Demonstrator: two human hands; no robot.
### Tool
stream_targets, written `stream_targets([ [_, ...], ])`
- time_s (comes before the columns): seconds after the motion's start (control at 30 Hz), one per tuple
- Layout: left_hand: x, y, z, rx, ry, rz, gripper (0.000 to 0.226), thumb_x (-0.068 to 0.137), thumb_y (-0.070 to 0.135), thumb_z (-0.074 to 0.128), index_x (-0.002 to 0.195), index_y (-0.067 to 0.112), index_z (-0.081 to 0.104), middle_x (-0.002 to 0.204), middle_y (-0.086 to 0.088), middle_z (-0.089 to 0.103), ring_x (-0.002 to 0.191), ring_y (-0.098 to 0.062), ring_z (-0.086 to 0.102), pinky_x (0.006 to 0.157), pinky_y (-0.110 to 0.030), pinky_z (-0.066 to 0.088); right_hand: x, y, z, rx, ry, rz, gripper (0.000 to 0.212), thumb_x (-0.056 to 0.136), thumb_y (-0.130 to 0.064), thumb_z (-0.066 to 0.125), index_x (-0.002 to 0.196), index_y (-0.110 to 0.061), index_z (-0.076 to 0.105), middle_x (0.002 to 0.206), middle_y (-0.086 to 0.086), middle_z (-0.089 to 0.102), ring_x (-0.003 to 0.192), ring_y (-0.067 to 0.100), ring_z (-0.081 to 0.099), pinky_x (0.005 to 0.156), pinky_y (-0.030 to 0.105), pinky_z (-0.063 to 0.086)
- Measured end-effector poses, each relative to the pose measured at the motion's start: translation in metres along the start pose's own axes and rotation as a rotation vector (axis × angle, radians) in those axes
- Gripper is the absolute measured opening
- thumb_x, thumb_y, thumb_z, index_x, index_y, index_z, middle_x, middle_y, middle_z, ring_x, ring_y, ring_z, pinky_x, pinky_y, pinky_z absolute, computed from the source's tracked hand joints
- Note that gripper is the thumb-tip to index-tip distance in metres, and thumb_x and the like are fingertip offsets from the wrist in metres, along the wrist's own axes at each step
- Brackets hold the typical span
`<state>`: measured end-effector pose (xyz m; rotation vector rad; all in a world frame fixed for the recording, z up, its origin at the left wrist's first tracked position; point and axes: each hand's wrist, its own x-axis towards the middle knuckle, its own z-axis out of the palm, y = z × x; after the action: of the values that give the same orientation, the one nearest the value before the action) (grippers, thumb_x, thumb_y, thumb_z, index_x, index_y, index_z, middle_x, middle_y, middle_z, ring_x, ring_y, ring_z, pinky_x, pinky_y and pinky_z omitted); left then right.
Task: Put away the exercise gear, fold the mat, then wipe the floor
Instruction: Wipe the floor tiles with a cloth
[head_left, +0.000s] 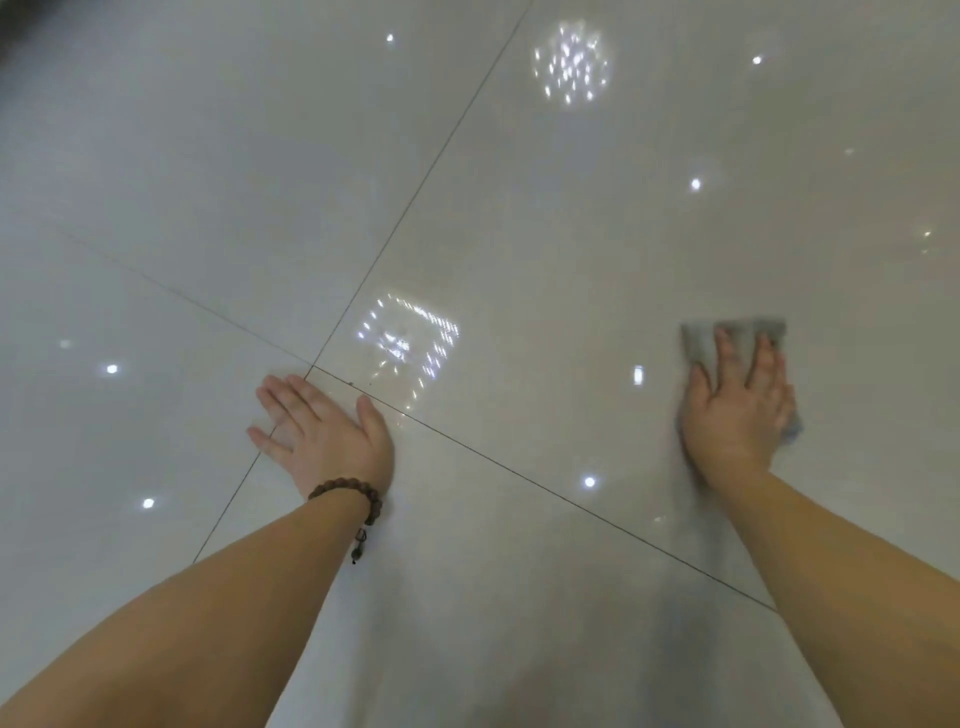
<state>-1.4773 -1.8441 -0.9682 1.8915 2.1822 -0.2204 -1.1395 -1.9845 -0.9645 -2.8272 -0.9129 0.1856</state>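
- No brand, label or writing could be read anywhere in view.
- Landmark: the grout cross (312, 366), where four pale glossy tiles of the floor (519, 208) met.
- Far left of the cross, small bright light spots (111, 369) showed reflected on the tile.
- Left hand (322, 434) lay flat on the floor just below the cross, palm down, fingers straight and spread wide, holding nothing; fingertips reached almost to the cross.
- A brown bead bracelet (348, 491) sat on the left wrist, below the cross, with a small tassel hanging from it.
- Just right of the cross, a squarish cluster of reflected lights (408, 345) glared on the tile; a rounder cluster (571, 62) showed far above and right of it.
- Well right of the cross, the grey cloth (727, 338) lay on the floor, blurred at its edges.
- Right hand (735, 410) pressed down on the cloth with fingers straight and apart, not curled round it; cloth showed past the fingertips and beside the palm.
- Both bare forearms entered from the lower edge.
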Motion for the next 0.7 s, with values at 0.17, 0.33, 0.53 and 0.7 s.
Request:
stream_targets([
  [0.17, 0.0, 0.0, 0.002, 0.014, 0.019, 0.007, 0.079, 0.093, 0.048, 0.016, 0.15, -0.002, -0.005, 0.159, -0.018, -0.009, 0.147, -0.027, -0.013, 0.116, -0.055, -0.009, -0.041, -0.085, 0.022, 0.069, 0.044, 0.06, 0.056, 0.086, -0.04, 0.039, 0.142, -0.032, 0.042, 0.151, 0.016, 0.032, 0.139, 0.038, 0.026, 0.113, 0.054, 0.016],
  [0.33, 0.003, -0.002, 0.006, 0.016, 0.057, 0.029, 0.079, 0.094, 0.048, 0.016, 0.149, -0.004, -0.005, 0.159, -0.02, -0.008, 0.147, -0.027, -0.012, 0.117, -0.053, -0.007, -0.129, -0.126, 0.039, 0.048, -0.116, -0.843, 0.05, 0.087, -0.034, 0.05, 0.137, -0.037, 0.047, 0.15, 0.008, 0.037, 0.138, 0.034, 0.031, 0.114, 0.051, 0.016],
  [0.53, -0.064, 0.019, 0.016, -0.078, 0.048, 0.105, 0.079, 0.098, 0.041, 0.03, 0.146, -0.012, -0.003, 0.156, -0.03, -0.007, 0.146, -0.036, -0.01, 0.119, -0.046, -0.007, -0.034, 0.028, 0.01, 0.036, -0.058, -0.511, 0.049, 0.09, -0.043, 0.04, 0.139, -0.039, 0.042, 0.152, 0.007, 0.033, 0.14, 0.03, 0.027, 0.115, 0.048, 0.018],
  [0.7, -0.195, 0.085, 0.06, 0.041, -0.118, 0.34, 0.099, 0.086, 0.066, 0.013, 0.146, -0.011, 0.002, 0.155, -0.032, 0.0, 0.145, -0.042, -0.008, 0.116, -0.057, -0.004, -0.002, 0.179, -0.046, -0.021, -0.073, 0.127, 0.064, 0.087, -0.056, 0.022, 0.147, -0.035, 0.028, 0.159, 0.009, 0.014, 0.146, 0.026, 0.009, 0.117, 0.048, 0.007],
])
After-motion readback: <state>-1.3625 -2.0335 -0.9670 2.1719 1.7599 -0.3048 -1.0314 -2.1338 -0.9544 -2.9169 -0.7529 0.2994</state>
